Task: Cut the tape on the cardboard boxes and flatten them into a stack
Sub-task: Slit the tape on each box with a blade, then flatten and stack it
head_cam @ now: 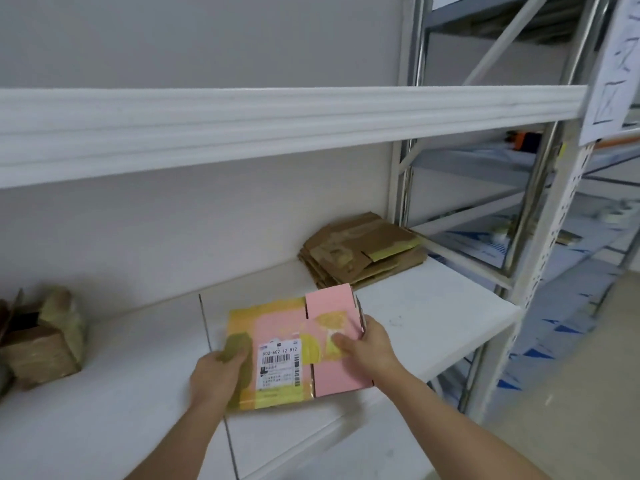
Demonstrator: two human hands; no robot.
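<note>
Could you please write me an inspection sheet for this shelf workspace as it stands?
Surface: white shelf, a seam running front to back.
Job's things: pink box, flattened, with shipping label and yellowish tape; stack of flattened brown boxes at back right; taped brown box, not flattened, at left.
Clutter: nothing seen.
Grips: left hand holds the pink box's left edge; right hand its right edge.
Cables: nothing seen.
Surroundings: grey wall, metal racking at right, paper sign on upright.

White metal shelving (433,306) (plain wall (173,39) behind)
</note>
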